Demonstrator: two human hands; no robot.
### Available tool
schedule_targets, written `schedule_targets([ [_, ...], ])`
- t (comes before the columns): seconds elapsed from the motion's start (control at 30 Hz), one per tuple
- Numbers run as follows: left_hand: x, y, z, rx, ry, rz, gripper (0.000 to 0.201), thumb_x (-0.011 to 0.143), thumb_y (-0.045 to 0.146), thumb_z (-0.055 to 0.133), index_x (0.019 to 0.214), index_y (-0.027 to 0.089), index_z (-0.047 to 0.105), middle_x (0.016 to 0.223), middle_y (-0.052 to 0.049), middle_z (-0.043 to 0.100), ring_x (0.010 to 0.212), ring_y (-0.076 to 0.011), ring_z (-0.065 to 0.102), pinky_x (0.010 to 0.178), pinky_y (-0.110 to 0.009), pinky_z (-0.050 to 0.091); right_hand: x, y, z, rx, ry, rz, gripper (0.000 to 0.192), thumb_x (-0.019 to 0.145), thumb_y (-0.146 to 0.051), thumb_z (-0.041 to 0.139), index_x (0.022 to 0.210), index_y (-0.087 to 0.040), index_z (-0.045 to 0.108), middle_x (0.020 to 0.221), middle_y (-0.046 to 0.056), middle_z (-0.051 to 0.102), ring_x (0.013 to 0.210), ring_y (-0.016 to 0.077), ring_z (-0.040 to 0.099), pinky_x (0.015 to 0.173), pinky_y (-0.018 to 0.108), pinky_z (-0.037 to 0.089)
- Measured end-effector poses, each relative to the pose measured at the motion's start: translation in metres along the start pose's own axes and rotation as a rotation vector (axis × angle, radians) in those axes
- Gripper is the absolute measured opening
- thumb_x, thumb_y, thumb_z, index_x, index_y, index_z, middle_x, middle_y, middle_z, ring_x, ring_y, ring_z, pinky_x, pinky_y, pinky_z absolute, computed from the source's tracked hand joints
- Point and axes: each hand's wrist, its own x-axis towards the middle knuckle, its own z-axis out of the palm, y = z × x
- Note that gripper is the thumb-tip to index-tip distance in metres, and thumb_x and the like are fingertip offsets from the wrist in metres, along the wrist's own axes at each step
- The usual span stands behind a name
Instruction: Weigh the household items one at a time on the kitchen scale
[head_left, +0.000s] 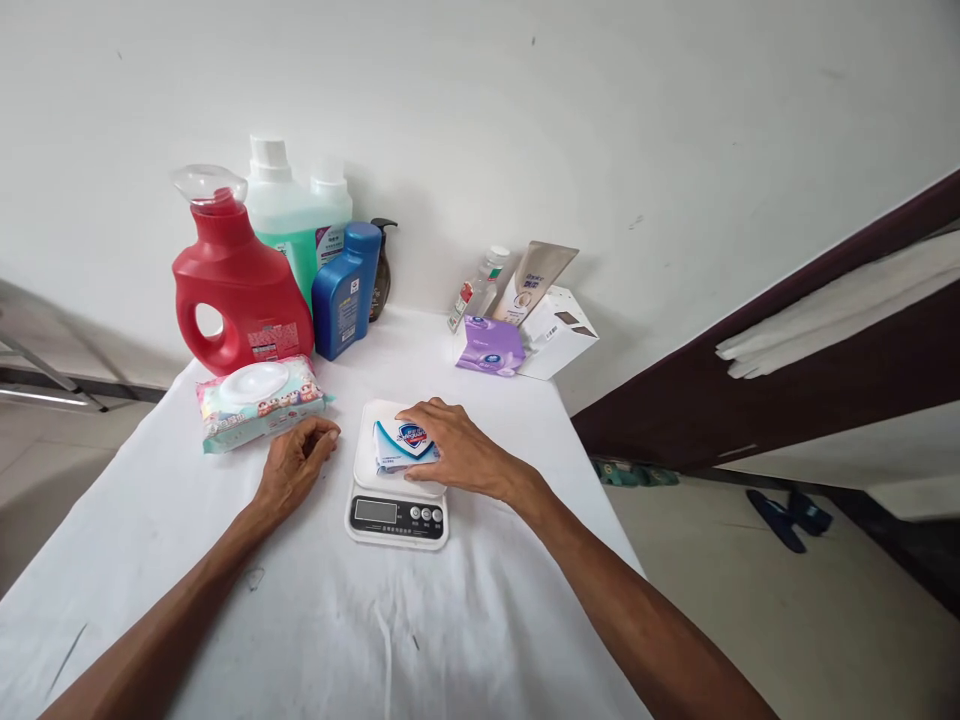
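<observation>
A white and blue Safeguard soap box (403,445) lies on the plate of a white kitchen scale (361,520). My right hand (457,447) grips the box from its right side, thumb at the near edge and fingers over the far edge, covering its right end. The scale's grey display shows no digits that I can read. My left hand (294,462) rests on the white cloth left of the scale, its fingers curled in with nothing seen in them. Just beyond that hand is a pack of wet wipes (262,400) with a white lid.
Back left stand a red detergent jug (225,270), green liquid bottles (292,205), a blue bottle (346,290) and a dark pump bottle (382,270). Back right are a clear bottle (480,285), a beige tube (536,280), a purple tissue pack (491,347) and a white box (559,335).
</observation>
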Motion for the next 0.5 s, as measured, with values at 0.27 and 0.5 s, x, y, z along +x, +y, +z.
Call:
schedule_targets([
  [0.27,0.001,-0.003,0.002,-0.004,-0.008,-0.024,0.033,0.091,0.051,0.06,0.088,0.02,0.071,0.076,-0.005,0.073,0.068,-0.0203,0.065,0.064,-0.031,0.05,0.013,0.073,-0.065,0.006,0.358,0.155,0.06,0.07,-0.029,0.092,0.126,-0.022,0.071,0.135,0.013,0.068,0.128,0.0372,0.061,0.111,0.053,0.047],
  [0.5,0.0,-0.004,0.003,0.007,-0.007,0.006,0.028,0.094,0.045,0.059,0.088,0.021,0.071,0.074,-0.003,0.072,0.065,-0.0189,0.063,0.062,-0.03,0.046,0.06,0.158,-0.109,0.023,0.532,0.464,0.051,0.05,-0.01,0.096,0.092,-0.022,0.069,0.09,0.002,0.068,0.096,0.0302,0.066,0.094,0.047,0.052],
])
